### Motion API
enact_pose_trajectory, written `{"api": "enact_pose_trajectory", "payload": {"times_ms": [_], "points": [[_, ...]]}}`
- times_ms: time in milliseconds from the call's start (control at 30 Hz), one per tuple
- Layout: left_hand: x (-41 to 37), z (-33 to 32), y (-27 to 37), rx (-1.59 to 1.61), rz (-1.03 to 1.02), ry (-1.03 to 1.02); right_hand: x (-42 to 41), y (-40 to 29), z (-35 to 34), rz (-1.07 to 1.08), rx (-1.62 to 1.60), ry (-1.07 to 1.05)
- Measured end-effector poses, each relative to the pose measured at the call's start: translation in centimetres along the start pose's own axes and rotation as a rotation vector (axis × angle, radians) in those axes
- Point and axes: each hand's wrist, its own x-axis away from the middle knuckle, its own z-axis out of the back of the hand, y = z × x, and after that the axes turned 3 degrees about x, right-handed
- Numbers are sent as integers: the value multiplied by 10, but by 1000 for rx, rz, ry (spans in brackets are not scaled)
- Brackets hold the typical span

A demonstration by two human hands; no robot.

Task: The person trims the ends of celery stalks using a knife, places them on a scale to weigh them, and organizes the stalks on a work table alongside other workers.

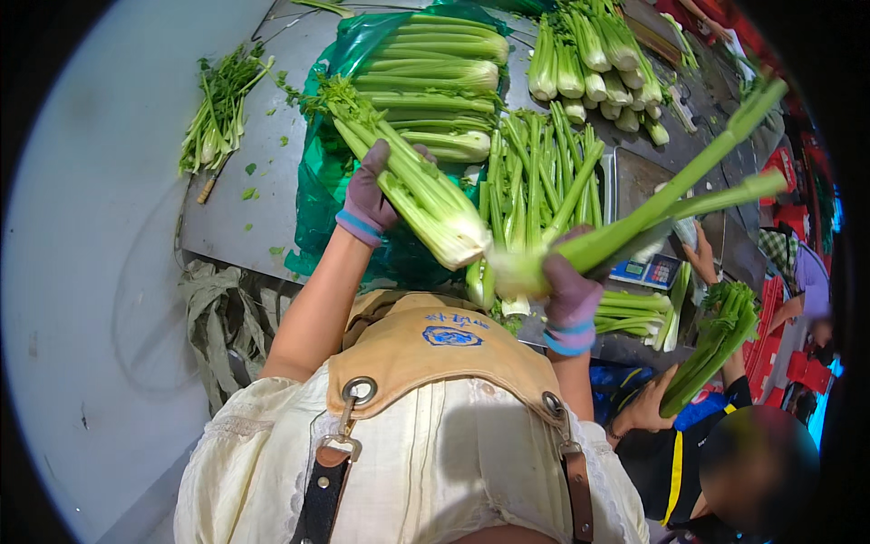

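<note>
My left hand [370, 194], in a purple knit glove with a blue cuff, grips a trimmed celery bunch [435, 204]. Its leaves point up and left, its pale root end down and right. My right hand [574, 292], gloved alike, is closed around large loose celery stalks [652, 204], which are blurred and reach far up to the right. A dark, blurred shape shows under those stalks; I cannot tell what it is. The stalks' pale base is close to the bunch's root end. Below both lies a pile of loose celery stalks [527, 177] on the metal table [224, 224].
Behind my left hand, a green plastic bag [316, 197] holds stacked celery bunches [435, 71]. More celery bunches [605, 81] are piled at back right. A digital scale [646, 270] stands at right, near a co-worker's hand [649, 401] holding celery. Leafy trimmings [217, 119] and a wooden handle [207, 189] lie at left.
</note>
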Motion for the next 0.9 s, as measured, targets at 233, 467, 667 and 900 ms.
{"api": "enact_pose_trajectory", "payload": {"times_ms": [233,467,667,900], "points": [[20,17,92,-153,-412,-132,-15,0,68,-108,326,-101],[14,-52,48,-140,-363,-383,-39,84,59,-48,640,-134],[-4,-109,3,-141,-196,-679,-8,52,-23,-843,-523,-942],[-2,-108,-6,-424,-156,-433,5,4,-43,-295,-308,-605]]}}
